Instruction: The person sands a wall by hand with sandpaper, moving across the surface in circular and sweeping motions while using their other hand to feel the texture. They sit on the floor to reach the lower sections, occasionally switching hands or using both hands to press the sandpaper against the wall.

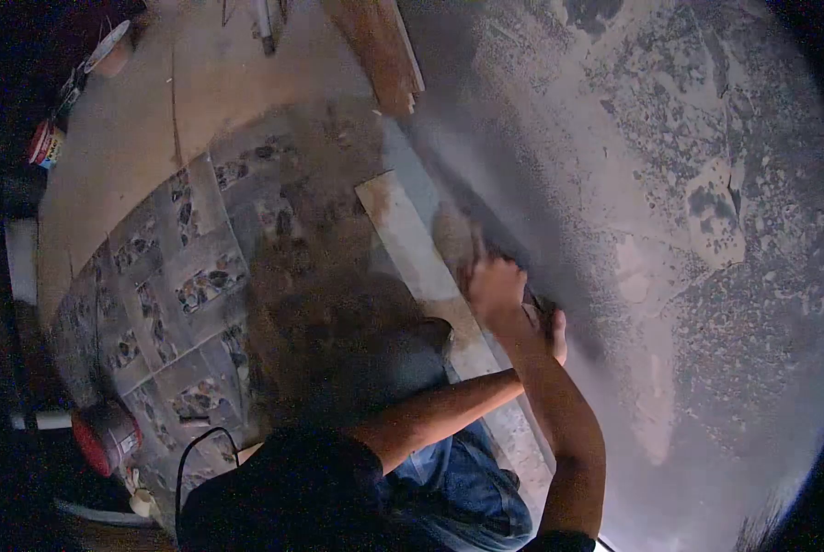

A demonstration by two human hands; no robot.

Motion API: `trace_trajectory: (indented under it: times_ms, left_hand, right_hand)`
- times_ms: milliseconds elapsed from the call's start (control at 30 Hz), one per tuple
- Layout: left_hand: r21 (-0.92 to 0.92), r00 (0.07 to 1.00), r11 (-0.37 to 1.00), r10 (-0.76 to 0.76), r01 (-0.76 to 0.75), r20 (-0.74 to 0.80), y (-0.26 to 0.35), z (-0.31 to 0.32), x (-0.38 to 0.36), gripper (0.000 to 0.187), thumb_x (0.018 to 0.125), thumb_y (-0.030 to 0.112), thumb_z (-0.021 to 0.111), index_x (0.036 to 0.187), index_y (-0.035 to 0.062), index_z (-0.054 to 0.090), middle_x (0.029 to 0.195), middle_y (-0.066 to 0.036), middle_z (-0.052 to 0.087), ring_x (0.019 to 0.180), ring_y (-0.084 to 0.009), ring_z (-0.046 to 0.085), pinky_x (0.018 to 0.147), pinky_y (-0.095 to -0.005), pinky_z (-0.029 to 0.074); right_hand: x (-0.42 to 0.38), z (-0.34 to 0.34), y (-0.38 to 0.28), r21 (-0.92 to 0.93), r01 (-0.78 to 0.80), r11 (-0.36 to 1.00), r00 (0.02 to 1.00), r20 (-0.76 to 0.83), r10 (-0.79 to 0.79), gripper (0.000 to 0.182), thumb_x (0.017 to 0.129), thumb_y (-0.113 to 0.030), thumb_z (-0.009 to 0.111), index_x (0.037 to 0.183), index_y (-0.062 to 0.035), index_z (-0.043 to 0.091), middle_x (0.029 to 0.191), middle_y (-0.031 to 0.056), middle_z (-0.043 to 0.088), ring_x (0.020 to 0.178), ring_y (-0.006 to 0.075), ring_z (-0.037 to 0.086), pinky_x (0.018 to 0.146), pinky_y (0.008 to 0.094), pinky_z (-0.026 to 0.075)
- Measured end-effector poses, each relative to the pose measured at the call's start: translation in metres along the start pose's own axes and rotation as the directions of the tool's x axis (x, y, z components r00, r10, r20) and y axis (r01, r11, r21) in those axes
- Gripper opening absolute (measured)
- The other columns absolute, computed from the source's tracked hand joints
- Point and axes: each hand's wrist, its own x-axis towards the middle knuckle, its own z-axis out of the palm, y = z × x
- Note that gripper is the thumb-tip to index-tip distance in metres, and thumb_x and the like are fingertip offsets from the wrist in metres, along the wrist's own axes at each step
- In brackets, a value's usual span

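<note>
My right hand (497,287) is closed at the foot of the grey wall (651,304), one finger pointing forward along the wall's dark lower edge. Whatever it grips is blurred. My left hand (559,337) reaches across beneath my right forearm and is mostly hidden by it. Its fingers curl beside a dark, thin-edged object (539,311) that I cannot identify. Below the hands, a long pale board (412,241) lies along the wall on the floor. Its near part is smeared brown.
A patterned tile floor (168,294) spreads to the left, partly under a tan sheet (274,74). A red-lidded bucket (106,437) stands at lower left, near a dark cable (187,455). A small red-and-yellow tub (46,144) and a brown plank (375,51) lie farther off.
</note>
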Motion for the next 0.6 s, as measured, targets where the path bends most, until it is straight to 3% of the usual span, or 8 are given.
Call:
trace_trajectory:
  times_ms: [67,200,267,300,467,500,567,600]
  left_hand:
    - [0.353,0.990,0.935,0.015,0.035,-0.139,-0.010,0.006,0.003,0.072,0.099,0.046,0.033,0.146,-0.0042,0.013,0.154,-0.023,0.011,0.142,-0.0354,0.010,0.115,-0.0439,0.007]
    - [0.262,0.992,0.964,0.014,-0.048,0.128,0.051,-0.030,-0.013,0.064,0.098,0.044,0.039,0.138,-0.0064,0.033,0.141,-0.026,0.037,0.131,-0.0357,0.033,0.109,-0.0427,0.024]
    - [0.208,0.976,0.974,0.046,-0.090,0.211,0.054,-0.031,-0.013,0.072,0.094,0.047,0.043,0.139,-0.0070,0.028,0.143,-0.027,0.030,0.133,-0.0382,0.026,0.110,-0.0452,0.019]
    - [0.205,0.976,0.972,0.072,-0.115,0.207,0.037,-0.023,-0.012,0.076,0.093,0.049,0.044,0.140,-0.0073,0.025,0.144,-0.028,0.026,0.134,-0.0395,0.022,0.110,-0.0464,0.016]
    - [0.410,0.927,0.840,0.373,-0.355,0.037,-0.035,0.020,-0.002,0.099,0.084,0.057,0.054,0.144,-0.0086,0.011,0.150,-0.031,0.009,0.140,-0.0457,0.003,0.113,-0.0527,0.003]
    - [0.416,0.843,0.747,0.529,-0.519,0.102,-0.022,0.017,-0.012,0.104,0.082,0.059,0.056,0.144,-0.0089,0.009,0.151,-0.032,0.005,0.141,-0.0469,-0.001,0.113,-0.0539,0.001]
    - [0.124,0.427,0.410,0.837,-0.904,0.343,0.051,-0.002,-0.043,0.103,0.082,0.059,0.056,0.145,-0.0078,0.009,0.151,-0.033,0.006,0.141,-0.0485,-0.003,0.113,-0.0540,0.000]
    - [0.112,0.329,0.314,0.827,-0.943,0.455,0.068,-0.001,-0.058,0.097,0.083,0.056,0.056,0.147,-0.0033,0.013,0.153,-0.027,0.009,0.142,-0.0440,0.002,0.113,-0.0551,0.003]
  right_hand:
    - [-0.019,0.001,0.004,0.115,0.019,0.993,1.000,0.003,-0.019,0.066,0.084,-0.034,0.057,0.143,-0.0142,0.035,0.092,0.0183,0.068,0.083,0.0354,0.067,0.076,0.0490,0.053]
    - [-0.093,-0.043,0.004,0.257,0.287,0.923,0.779,-0.624,-0.069,0.039,0.082,-0.030,0.063,0.112,-0.0061,0.065,0.089,0.0185,0.067,0.074,0.0326,0.064,0.073,0.0449,0.051]
    - [-0.141,-0.051,0.000,0.590,0.192,0.784,0.762,-0.593,0.260,0.030,0.083,-0.023,0.066,0.104,-0.0008,0.067,0.082,0.0151,0.066,0.066,0.0223,0.062,0.063,0.0335,0.050]
    - [-0.175,-0.033,0.001,0.854,0.095,0.511,0.799,-0.372,0.473,0.026,0.084,-0.018,0.067,0.102,0.0016,0.067,0.078,0.0128,0.066,0.063,0.0165,0.060,0.059,0.0278,0.048]
    - [-0.299,0.008,-0.003,0.987,-0.128,0.095,0.480,-0.023,0.877,0.021,0.093,-0.014,0.057,0.087,0.0040,0.067,0.062,0.0025,0.056,0.055,0.0077,0.049,0.050,0.0229,0.039]
    - [-0.324,0.014,-0.007,0.992,-0.121,0.044,0.438,0.014,0.899,0.022,0.093,-0.015,0.057,0.086,0.0043,0.066,0.061,0.0019,0.055,0.055,0.0071,0.048,0.050,0.0225,0.038]
    - [-0.364,0.018,-0.016,0.996,-0.088,-0.014,0.335,0.042,0.941,0.024,0.093,-0.016,0.057,0.084,0.0046,0.065,0.060,0.0010,0.053,0.055,0.0062,0.046,0.050,0.0220,0.035]
    - [-0.379,0.015,-0.022,0.998,-0.066,-0.017,0.275,0.034,0.961,0.024,0.093,-0.016,0.057,0.083,0.0046,0.065,0.060,0.0008,0.052,0.055,0.0059,0.045,0.050,0.0217,0.035]
